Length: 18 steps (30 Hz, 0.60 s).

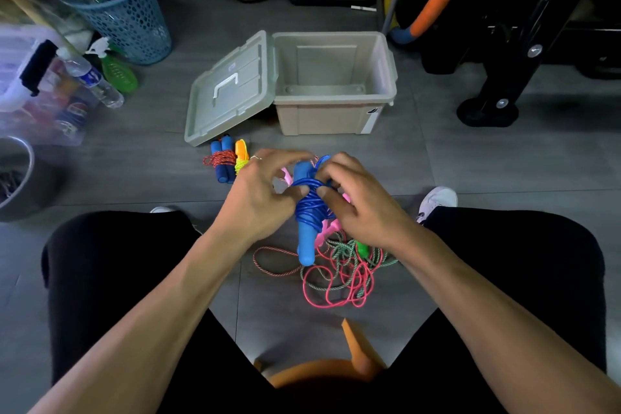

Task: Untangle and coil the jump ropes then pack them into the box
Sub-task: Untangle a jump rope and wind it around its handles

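Above the floor in front of me I hold a blue jump rope (307,212), its cord wound round its two blue handles. My left hand (260,193) grips the bundle from the left. My right hand (353,198) pinches the blue cord at the top right. Under it lies a tangle of pink and green ropes (339,265) with pink handles. Two coiled ropes, one with blue handles (221,161) and one yellow-orange (241,155), lie on the floor left of my hands. The beige box (336,118) stands open beyond, nothing inside, with its lid (228,91) leaning at its left.
A blue mesh basket (117,7), a water bottle (94,79), a green spray bottle (117,70) and a clear bin (37,84) stand at the left. Black exercise equipment (504,77) stands at the right. I sit on an orange stool (336,370), knees spread.
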{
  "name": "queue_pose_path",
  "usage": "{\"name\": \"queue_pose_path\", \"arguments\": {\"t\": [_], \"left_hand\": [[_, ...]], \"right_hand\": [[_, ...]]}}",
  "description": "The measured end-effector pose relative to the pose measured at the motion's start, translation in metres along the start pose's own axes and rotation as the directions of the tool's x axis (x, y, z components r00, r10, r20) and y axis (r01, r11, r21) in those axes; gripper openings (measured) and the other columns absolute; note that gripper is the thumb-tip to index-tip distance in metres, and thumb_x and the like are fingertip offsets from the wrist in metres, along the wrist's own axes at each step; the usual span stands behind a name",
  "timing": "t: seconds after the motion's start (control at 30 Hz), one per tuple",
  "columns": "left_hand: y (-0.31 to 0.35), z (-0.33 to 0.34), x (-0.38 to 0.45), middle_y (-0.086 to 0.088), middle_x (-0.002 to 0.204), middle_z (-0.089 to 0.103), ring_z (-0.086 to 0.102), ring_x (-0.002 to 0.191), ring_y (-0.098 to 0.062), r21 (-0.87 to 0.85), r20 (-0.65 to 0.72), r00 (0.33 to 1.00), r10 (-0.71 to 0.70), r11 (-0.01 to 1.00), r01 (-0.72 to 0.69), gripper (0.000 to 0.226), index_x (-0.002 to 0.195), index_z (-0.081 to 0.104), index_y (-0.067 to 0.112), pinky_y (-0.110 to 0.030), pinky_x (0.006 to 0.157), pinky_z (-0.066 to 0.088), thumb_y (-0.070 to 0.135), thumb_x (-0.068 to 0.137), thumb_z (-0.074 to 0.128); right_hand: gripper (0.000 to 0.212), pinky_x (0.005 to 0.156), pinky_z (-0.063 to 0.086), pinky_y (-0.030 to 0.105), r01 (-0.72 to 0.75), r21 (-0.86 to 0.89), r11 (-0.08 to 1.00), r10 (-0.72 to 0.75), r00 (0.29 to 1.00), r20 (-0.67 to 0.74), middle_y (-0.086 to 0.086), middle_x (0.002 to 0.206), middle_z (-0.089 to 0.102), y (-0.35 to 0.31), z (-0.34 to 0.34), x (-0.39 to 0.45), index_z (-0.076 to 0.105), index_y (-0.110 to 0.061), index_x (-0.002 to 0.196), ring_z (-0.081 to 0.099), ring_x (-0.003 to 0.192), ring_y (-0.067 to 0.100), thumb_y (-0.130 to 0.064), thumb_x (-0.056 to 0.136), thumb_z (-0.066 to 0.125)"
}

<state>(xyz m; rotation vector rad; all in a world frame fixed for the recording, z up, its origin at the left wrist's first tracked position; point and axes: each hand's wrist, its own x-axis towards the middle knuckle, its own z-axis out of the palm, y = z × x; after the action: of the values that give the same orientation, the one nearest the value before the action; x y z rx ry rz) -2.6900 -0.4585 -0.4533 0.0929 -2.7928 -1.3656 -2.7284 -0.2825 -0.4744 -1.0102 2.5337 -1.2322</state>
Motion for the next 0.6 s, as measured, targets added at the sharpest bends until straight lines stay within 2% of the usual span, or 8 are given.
{"name": "queue_pose_path", "arguments": {"t": [0.1, 0.17, 0.23, 0.33, 0.43, 0.5, 0.57, 0.6], "left_hand": [[-0.001, 0.001, -0.002, 0.004, 0.105, 0.058, 0.051, 0.088, 0.006, 0.115, -0.041, 0.987, 0.157, 0.982, -0.151, 0.033, 0.103, 0.074, 0.023, -0.003, 0.079, 0.033, 0.005, 0.075, 0.073], [0.001, 0.000, -0.001, 0.003, 0.103, 0.060, 0.054, 0.088, -0.002, 0.159, -0.073, 0.977, 0.200, 0.970, -0.186, 0.024, 0.094, 0.077, 0.024, -0.004, 0.080, 0.033, 0.015, 0.072, 0.072], [0.003, -0.001, 0.000, 0.006, 0.099, 0.061, 0.056, 0.087, -0.006, 0.151, -0.103, 0.974, 0.203, 0.971, -0.186, 0.021, 0.090, 0.078, 0.024, -0.007, 0.079, 0.036, 0.019, 0.071, 0.070], [0.007, 0.000, 0.002, 0.005, 0.093, 0.061, 0.055, 0.083, -0.006, 0.114, -0.137, 0.971, 0.194, 0.977, -0.179, 0.018, 0.090, 0.077, 0.019, -0.008, 0.076, 0.037, 0.012, 0.074, 0.070], [0.008, 0.003, 0.004, 0.001, 0.096, 0.057, 0.050, 0.083, 0.007, 0.030, -0.082, 0.989, 0.127, 0.992, -0.125, 0.015, 0.091, 0.076, 0.014, -0.004, 0.074, 0.033, 0.006, 0.080, 0.072], [0.007, 0.006, 0.005, 0.001, 0.097, 0.056, 0.050, 0.086, 0.006, -0.082, -0.017, 0.998, 0.062, 0.995, -0.063, 0.013, 0.088, 0.075, 0.020, -0.014, 0.076, 0.040, 0.011, 0.082, 0.069], [0.007, 0.006, 0.003, 0.005, 0.094, 0.056, 0.054, 0.090, -0.004, -0.214, 0.007, 1.000, 0.005, 0.977, -0.003, 0.018, 0.080, 0.072, 0.033, -0.030, 0.080, 0.048, 0.017, 0.079, 0.065], [0.008, 0.005, 0.002, 0.008, 0.093, 0.057, 0.056, 0.092, -0.010, -0.289, 0.022, 0.999, -0.028, 0.957, 0.033, 0.023, 0.077, 0.072, 0.038, -0.035, 0.082, 0.049, 0.016, 0.078, 0.064]], "right_hand": [[0.012, 0.080, 0.041, 0.028, -0.019, 0.032, 0.999, 0.018, 0.999, 0.031, 0.005, 0.097, 0.053, 0.001, -0.007, 0.002, 0.059, -0.005, 0.092, 0.048, 0.092, 0.020, -0.014, 0.090, 0.051], [0.011, 0.079, 0.042, 0.032, -0.015, 0.019, 1.000, 0.015, 1.000, 0.027, 0.004, 0.095, 0.054, 0.001, -0.012, 0.003, 0.059, -0.005, 0.090, 0.049, 0.091, 0.020, -0.014, 0.090, 0.052], [0.010, 0.078, 0.045, 0.035, -0.001, 0.008, 1.000, 0.001, 1.000, -0.018, 0.004, 0.093, 0.055, 0.000, -0.014, 0.004, 0.060, -0.005, 0.089, 0.050, 0.089, 0.021, -0.013, 0.089, 0.053], [0.008, 0.076, 0.047, 0.038, 0.012, 0.012, 1.000, -0.011, 0.995, -0.103, 0.003, 0.090, 0.057, 0.001, -0.014, 0.007, 0.062, -0.005, 0.087, 0.053, 0.084, 0.021, -0.010, 0.087, 0.057], [0.010, 0.074, 0.046, 0.033, -0.045, 0.032, 0.998, 0.049, 0.987, -0.154, -0.003, 0.085, 0.059, 0.004, -0.015, 0.008, 0.067, -0.008, 0.086, 0.055, 0.080, 0.017, -0.014, 0.086, 0.059], [0.008, 0.071, 0.043, 0.023, -0.102, 0.078, 0.992, 0.115, 0.978, -0.176, -0.008, 0.081, 0.058, 0.005, -0.017, 0.008, 0.070, -0.013, 0.085, 0.055, 0.075, 0.008, -0.017, 0.084, 0.063], [0.004, 0.066, 0.039, 0.015, -0.141, 0.124, 0.982, 0.163, 0.968, -0.191, -0.011, 0.079, 0.056, 0.004, -0.016, 0.008, 0.069, -0.017, 0.084, 0.052, 0.068, 0.002, -0.013, 0.082, 0.069], [0.008, 0.064, 0.040, 0.015, -0.158, 0.147, 0.976, 0.185, 0.963, -0.196, -0.010, 0.078, 0.056, 0.003, -0.015, 0.007, 0.068, -0.018, 0.083, 0.051, 0.066, 0.003, -0.011, 0.082, 0.071]]}}
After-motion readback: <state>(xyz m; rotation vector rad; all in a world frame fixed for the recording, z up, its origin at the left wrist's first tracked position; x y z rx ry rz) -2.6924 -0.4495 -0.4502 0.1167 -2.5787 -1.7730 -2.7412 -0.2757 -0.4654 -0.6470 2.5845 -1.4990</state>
